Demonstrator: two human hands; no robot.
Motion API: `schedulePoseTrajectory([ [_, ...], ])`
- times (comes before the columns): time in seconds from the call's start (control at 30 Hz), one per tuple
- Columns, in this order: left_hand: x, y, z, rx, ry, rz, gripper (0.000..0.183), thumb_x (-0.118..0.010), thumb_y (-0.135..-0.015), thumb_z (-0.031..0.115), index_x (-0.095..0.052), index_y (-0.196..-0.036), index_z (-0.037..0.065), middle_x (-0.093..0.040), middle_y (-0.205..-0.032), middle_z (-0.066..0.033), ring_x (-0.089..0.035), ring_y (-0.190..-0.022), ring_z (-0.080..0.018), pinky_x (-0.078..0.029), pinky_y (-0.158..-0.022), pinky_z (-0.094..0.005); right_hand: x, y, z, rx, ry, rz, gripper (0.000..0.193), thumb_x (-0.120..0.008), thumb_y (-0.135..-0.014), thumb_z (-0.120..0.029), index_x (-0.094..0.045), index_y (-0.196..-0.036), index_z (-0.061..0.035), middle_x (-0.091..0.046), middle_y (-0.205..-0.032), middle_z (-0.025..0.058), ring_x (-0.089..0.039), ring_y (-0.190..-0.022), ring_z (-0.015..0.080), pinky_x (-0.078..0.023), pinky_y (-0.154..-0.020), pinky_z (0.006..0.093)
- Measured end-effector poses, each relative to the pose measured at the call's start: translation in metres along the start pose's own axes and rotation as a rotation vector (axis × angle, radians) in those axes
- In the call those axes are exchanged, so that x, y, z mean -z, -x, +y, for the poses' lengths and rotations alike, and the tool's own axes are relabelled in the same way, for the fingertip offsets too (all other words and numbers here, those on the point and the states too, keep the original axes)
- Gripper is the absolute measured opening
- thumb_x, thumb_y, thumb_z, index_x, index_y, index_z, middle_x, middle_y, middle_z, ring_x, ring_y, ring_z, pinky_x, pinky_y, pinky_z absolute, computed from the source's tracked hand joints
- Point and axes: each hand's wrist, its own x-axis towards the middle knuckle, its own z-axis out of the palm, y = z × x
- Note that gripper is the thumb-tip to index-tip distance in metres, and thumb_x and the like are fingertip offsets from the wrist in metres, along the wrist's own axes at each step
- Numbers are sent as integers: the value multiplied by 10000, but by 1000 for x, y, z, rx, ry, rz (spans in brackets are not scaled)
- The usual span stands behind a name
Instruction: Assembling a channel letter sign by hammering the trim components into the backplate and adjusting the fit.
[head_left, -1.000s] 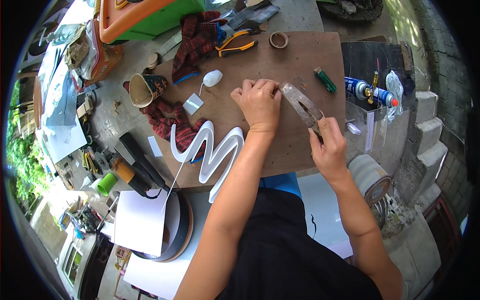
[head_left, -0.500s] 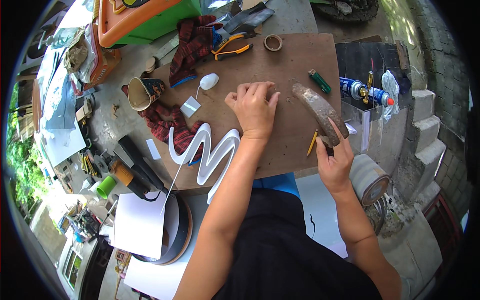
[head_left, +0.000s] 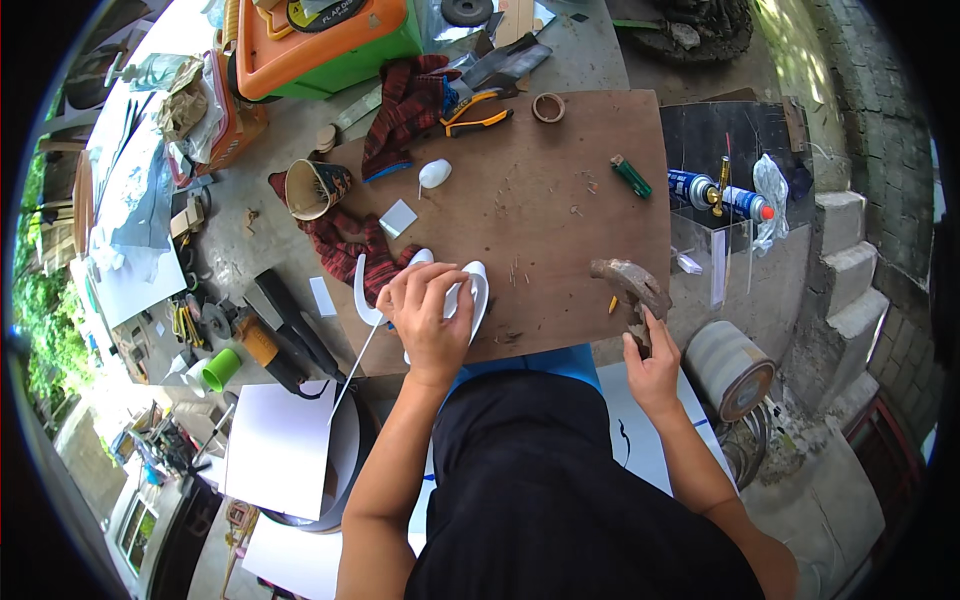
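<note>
A white strip bent into waves (head_left: 481,300) stands on the brown board. My left hand (head_left: 430,315) is over it, with curled fingers around its upper edge and hiding its middle bends. In my right hand (head_left: 655,372) is a hammer (head_left: 632,282) with a rusty, curved head. The hammer is above the board's right front edge, and my fingers hide much of its handle. A pencil (head_left: 613,303) lies beside the hammer head. Several small nails (head_left: 516,270) are scattered over the middle of the board.
On the board (head_left: 560,230) are a green lighter (head_left: 630,177), a tape roll (head_left: 548,108), orange-handled pliers (head_left: 478,112), a white bottle (head_left: 435,174) and red-black gloves (head_left: 405,115). A patterned cup (head_left: 308,190) lies at its left edge. Blue gas canisters (head_left: 745,203) lie at the right.
My left hand has moved from above the board's middle toward me and left, onto the white strip. The hammer has come down closer to me, uncovering more board. The view has shifted slightly.
</note>
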Motion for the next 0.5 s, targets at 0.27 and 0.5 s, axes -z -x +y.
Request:
schedulePoseTrajectory([
  [0.27, 64, -40, -43, 219, -253, 262, 115, -728, -902, 141, -741, -1016, 124, -660, -1174, -71, -570, -1135, -294, -385, -995, -403, -13, 6, 8, -243, -117, 2, 434, -674, -923, -84, -569, -1320, 58, -690, -1100, 230, -690, -1010, 314, -533, -883, 388],
  [0.5, 68, -89, -126, 181, -515, 41, 145, -727, -916, 271, -803, -1035, 242, -616, -1347, -45, -501, -1301, -307, -321, -1072, -524, -16, 0, 20, -182, -115, 48, 441, -652, -939, -86, -562, -1347, 53, -690, -1137, 202, -682, -1009, 268, -523, -917, 368],
])
